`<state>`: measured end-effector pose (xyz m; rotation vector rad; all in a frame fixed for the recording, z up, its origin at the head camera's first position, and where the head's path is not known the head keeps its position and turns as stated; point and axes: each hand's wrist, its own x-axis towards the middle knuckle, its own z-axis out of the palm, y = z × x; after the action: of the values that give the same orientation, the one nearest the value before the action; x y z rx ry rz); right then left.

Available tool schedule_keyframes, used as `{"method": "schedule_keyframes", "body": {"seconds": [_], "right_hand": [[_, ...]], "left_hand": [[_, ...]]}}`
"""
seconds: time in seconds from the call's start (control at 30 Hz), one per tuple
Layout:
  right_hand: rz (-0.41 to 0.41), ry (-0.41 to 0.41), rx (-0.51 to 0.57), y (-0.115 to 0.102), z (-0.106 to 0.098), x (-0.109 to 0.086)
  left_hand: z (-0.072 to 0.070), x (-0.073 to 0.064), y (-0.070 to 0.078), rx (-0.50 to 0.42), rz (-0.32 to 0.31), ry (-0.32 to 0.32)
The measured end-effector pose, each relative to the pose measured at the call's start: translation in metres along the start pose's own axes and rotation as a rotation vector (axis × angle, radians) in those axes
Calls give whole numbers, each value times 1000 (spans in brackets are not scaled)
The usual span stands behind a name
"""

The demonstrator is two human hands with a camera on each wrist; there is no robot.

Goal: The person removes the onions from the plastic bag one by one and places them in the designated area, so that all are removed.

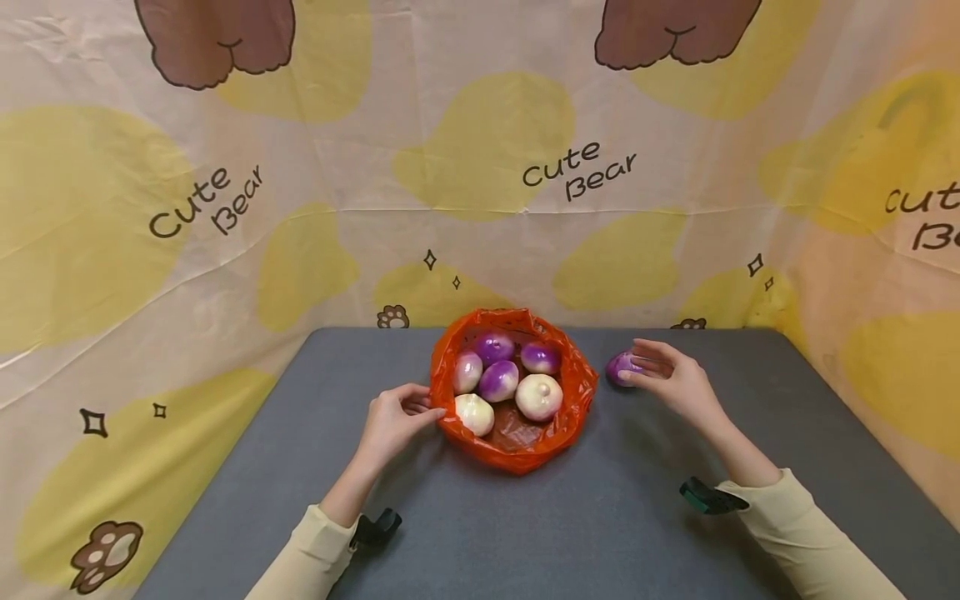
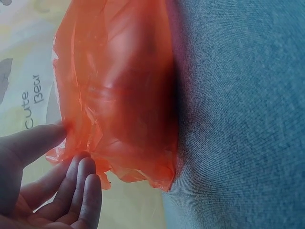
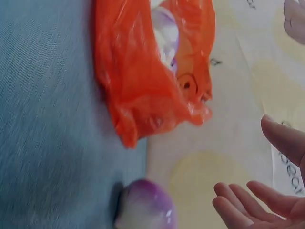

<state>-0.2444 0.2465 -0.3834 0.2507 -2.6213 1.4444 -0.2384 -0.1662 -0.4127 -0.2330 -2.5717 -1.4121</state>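
Observation:
An open red plastic bag (image 1: 517, 458) stands on the table with several purple-and-white turnips (image 1: 539, 397) inside. My left hand (image 1: 392, 423) pinches the left side of its rim between thumb and fingers; the left wrist view shows the thumb (image 2: 40, 143) against the thin film. To the right of the bag lies a single turnip (image 3: 147, 207), purple on top and pale below. My right hand (image 1: 681, 390) hovers over it and partly covers it in the head view. In the right wrist view that hand's fingers are spread apart from the turnip, with nothing between them.
A grey cloth-like tabletop (image 1: 517, 533) lies under everything. Behind and at both sides hangs a printed curtain (image 1: 480, 158), which meets the table's back edge just beyond the bag. Dark straps with small devices (image 1: 708, 497) sit on both wrists.

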Motion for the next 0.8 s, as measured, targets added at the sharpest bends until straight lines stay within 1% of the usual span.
{"method": "schedule_keyframes", "body": {"seconds": [0.27, 0.47, 0.6, 0.7, 0.8], "right_hand": [[-66, -50, 108, -18, 25, 7], [-90, -86, 163, -25, 41, 15], [-128, -107, 209, -30, 52, 20], [-154, -127, 229, -32, 61, 23], [-164, -140, 232, -31, 70, 25]], "left_hand": [[1, 1, -2, 4, -17, 2], [0, 1, -4, 10, -16, 0], [1, 1, -4, 8, -14, 5], [1, 1, -4, 14, -10, 4], [2, 0, -4, 11, -8, 1]]}}
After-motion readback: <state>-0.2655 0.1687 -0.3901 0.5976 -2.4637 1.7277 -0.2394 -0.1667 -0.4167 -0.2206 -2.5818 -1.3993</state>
